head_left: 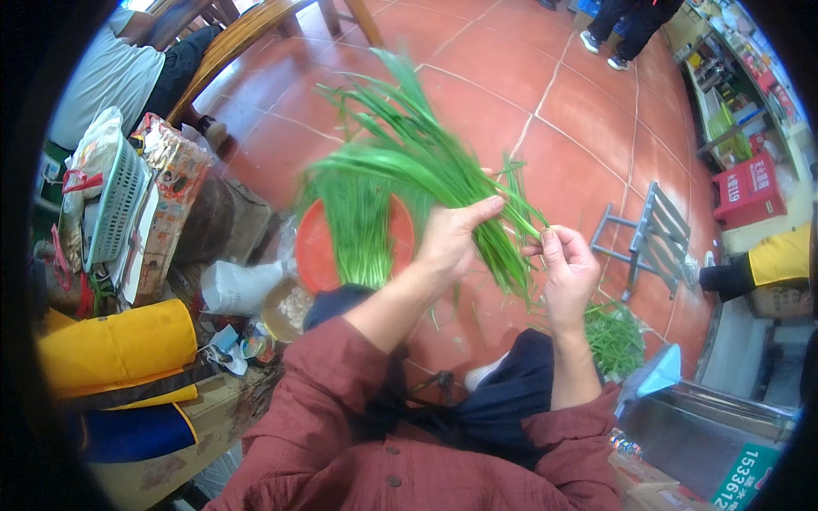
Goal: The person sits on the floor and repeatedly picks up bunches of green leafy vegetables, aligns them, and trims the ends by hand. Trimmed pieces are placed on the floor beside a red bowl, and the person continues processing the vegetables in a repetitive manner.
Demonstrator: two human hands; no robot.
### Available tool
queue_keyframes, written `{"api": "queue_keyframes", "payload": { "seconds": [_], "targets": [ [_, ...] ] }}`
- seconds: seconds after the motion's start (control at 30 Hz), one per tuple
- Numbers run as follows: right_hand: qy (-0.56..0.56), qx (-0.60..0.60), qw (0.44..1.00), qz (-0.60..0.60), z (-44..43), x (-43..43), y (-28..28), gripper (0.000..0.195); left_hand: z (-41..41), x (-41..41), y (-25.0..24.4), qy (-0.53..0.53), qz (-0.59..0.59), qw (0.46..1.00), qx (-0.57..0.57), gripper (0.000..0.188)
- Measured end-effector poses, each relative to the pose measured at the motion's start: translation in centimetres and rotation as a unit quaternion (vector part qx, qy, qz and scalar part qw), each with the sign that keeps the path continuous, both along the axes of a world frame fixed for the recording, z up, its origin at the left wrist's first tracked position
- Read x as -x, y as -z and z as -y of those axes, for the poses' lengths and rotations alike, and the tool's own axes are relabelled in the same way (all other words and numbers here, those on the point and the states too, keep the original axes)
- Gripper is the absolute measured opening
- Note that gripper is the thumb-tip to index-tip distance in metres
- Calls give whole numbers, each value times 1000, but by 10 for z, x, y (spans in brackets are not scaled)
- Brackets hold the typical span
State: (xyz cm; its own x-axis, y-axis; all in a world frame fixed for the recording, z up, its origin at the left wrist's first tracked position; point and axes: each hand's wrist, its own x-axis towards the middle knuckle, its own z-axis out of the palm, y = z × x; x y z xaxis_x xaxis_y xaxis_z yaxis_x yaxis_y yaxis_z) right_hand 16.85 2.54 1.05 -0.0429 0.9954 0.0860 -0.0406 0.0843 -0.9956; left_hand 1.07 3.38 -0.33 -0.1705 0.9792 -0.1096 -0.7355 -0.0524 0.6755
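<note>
A thick bunch of green garlic chives (441, 172) is held in my left hand (455, 237), its leaves fanning out up and to the left, partly blurred. My right hand (565, 271) pinches a few stems at the lower right end of that bunch between thumb and fingers. Below the leaf tips stands a round orange plastic basin (401, 230) with another bundle of chives (361, 249) lying across it. Loose green trimmings (615, 342) are heaped on the floor beside my right knee.
A folding stool (648, 239) stands on the red tiled floor to the right, with a dustpan (661, 373) nearer me. At left are a bowl of garlic (295, 306), a white sack (239, 287), a plastic basket (118, 198) and a seated person (108, 83). Another person stands at the far right.
</note>
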Motion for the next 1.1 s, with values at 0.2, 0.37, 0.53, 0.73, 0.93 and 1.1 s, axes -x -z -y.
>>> {"api": "queue_keyframes", "payload": {
  "seconds": [0.2, 0.37, 0.53, 0.73, 0.93, 1.1],
  "targets": [
    [55, -23, 995, 76, 8, -42, -7, 12, -9, 13, -6, -52, 37, 998, 26, 37],
    [188, -38, 903, 384, 25, -159, -25, 16, -12, 15, -2, -50, 32, 998, 17, 36],
    [250, -38, 697, 671, 60, -260, -25, 24, -9, 2, 4, -8, -10, 999, 37, 38],
    [27, 19, 964, 265, 47, -122, -13, 29, 14, -36, 10, 60, -14, 997, 54, 40],
    [4, -78, 952, 295, 54, -63, -7, 15, 21, -46, 11, 98, -23, 994, 50, 43],
    [43, -245, 863, 440, 51, -63, -8, 18, 29, -53, 15, 128, -11, 991, 44, 37]
  ]
}}
